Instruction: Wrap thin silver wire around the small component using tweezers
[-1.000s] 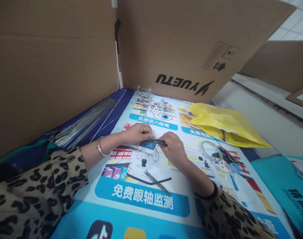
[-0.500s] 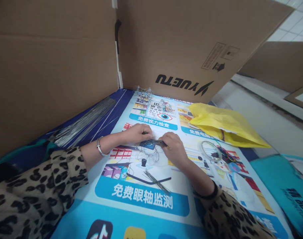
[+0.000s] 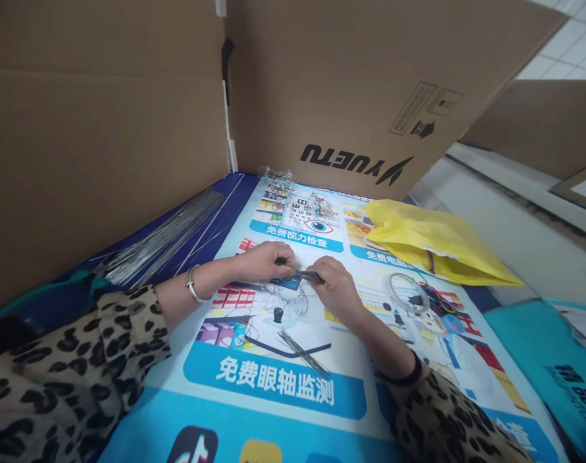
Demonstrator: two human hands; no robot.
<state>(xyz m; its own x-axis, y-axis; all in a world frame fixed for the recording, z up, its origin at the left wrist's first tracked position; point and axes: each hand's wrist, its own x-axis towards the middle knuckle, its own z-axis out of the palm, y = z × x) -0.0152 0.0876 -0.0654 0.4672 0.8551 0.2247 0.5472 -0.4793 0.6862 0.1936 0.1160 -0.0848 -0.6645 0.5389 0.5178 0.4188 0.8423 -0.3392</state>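
Over the printed sheet, my right hand [image 3: 338, 289] is closed around dark metal pliers [image 3: 311, 277], whose jaws point left. Facing it, my left hand [image 3: 266, 260] is pinched shut, fingertips close to the jaws; whatever is between them is too small to make out. Thin looped wire [image 3: 297, 302] lies just below the two hands. Nearer to me is a small bunch of straight cut wires [image 3: 303, 354] on the sheet.
A long bundle of straight wires [image 3: 165, 238] lies at left beside the cardboard wall [image 3: 105, 128]. Tangled wire pieces [image 3: 278, 180] sit at the back. On the right are a yellow bag [image 3: 432, 241], a clear tape-like ring [image 3: 408, 292], coloured cords [image 3: 440, 299] and a teal bag [image 3: 548, 360].
My left fingers have shifted very slightly near the jaws of the pliers. My right hand stays almost in place.
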